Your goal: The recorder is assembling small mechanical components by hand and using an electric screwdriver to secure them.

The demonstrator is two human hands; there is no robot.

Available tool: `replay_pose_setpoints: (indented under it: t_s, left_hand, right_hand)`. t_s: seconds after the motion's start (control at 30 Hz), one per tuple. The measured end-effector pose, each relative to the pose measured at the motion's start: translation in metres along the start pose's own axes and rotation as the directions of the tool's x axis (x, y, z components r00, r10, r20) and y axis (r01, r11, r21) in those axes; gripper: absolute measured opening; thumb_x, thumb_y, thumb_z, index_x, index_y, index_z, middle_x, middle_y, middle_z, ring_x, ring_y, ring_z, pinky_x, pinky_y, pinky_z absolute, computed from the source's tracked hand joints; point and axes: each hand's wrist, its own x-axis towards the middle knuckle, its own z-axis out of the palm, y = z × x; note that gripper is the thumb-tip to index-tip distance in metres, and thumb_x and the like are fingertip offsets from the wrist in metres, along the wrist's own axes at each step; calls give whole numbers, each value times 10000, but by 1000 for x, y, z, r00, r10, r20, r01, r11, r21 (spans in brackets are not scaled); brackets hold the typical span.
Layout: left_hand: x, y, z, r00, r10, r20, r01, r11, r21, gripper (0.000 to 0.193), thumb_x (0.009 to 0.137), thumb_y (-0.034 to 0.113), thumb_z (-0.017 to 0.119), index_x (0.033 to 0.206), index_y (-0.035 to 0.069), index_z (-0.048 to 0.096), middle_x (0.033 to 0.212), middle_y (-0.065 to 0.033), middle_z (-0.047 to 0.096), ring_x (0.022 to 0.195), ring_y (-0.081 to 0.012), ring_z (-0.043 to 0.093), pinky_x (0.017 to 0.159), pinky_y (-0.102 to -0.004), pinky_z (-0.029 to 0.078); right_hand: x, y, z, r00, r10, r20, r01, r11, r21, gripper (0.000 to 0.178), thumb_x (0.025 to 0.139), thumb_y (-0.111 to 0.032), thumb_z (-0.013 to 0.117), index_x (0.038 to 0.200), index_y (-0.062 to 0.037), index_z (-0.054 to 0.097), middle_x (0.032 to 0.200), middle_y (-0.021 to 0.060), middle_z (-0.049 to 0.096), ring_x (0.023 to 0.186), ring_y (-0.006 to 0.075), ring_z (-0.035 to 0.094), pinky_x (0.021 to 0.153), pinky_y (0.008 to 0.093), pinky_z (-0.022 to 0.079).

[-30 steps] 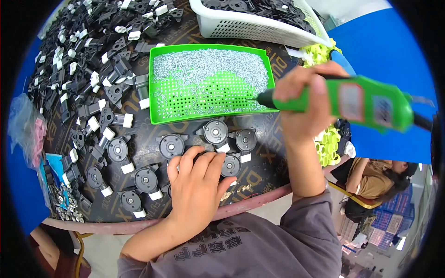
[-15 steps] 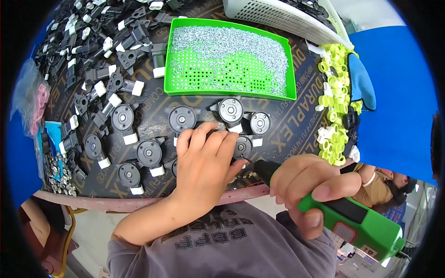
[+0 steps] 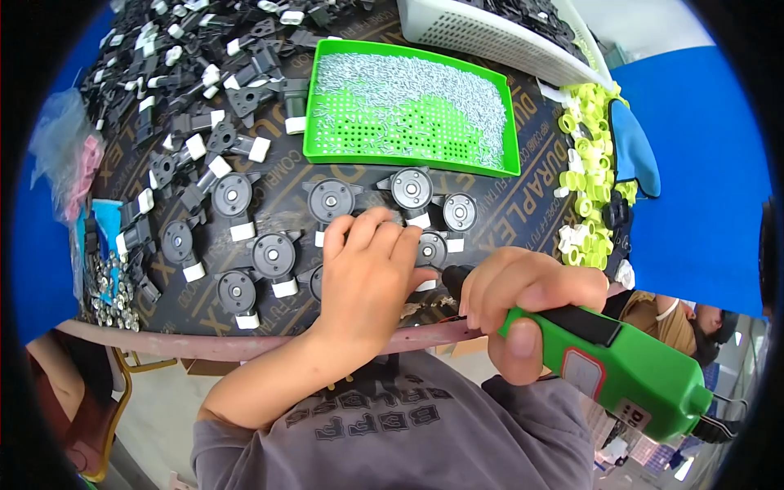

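Head view: my right hand [image 3: 532,284] is wrapped around a green electric screwdriver [image 3: 645,384], nose near 1 black disc part [image 3: 431,247] beside my left hand [image 3: 363,286], whose grip I cannot tell. Slipping sideways, the screwdriver could jab that hand.

Downward head-worn fisheye view

Assembly workshop: electric screwdriver [image 3: 625,367], screw tray [image 3: 511,139], heap of parts [image 3: 247,100].
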Motion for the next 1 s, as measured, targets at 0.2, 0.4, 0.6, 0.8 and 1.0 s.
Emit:
replay_pose_setpoints:
  t_s: [0.2,0.4,0.6,0.8,1.0]
  left_hand:
    - [-5,1,2,999,29,-24,-27,997,66,466,676,229,781,1094,73,648,1004,-44,630,1074,-229,544,942,-424,361]
    - [7,-8,-45,997,-40,-60,49,987,153,314,830,160,664,1114,30,637,1116,-116,636,1058,-287,587,895,-418,448]
    - [12,-51,-73,996,-91,16,89,994,65,402,733,157,771,1097,13,680,1083,-141,674,996,-337,626,857,-414,499]
    - [20,-50,-58,990,-120,70,116,991,61,388,680,109,799,1038,11,688,946,-152,662,911,-340,633,782,-426,505]
    - [29,-33,-47,992,-72,108,62,993,96,300,668,120,807,903,17,650,857,-140,622,848,-331,619,741,-434,502]
  right_hand:
    - [18,7,-13,991,-85,104,42,929,367,328,791,-112,737,1024,-12,530,641,66,541,498,162,497,452,290,395]
    - [51,-1,-38,958,-192,-214,246,933,263,231,922,-128,599,1073,-13,468,622,49,467,503,147,464,435,297,434]
    - [75,26,-38,804,-215,-554,261,965,4,156,947,-68,554,1064,8,485,664,94,572,574,173,585,568,343,539]
    - [81,57,-38,807,-166,-567,210,977,14,129,939,-47,550,1040,2,488,601,69,563,519,154,573,524,294,504]
    - [88,80,-32,831,-170,-530,210,978,15,129,930,-37,569,1027,20,507,593,61,563,491,134,556,481,274,474]
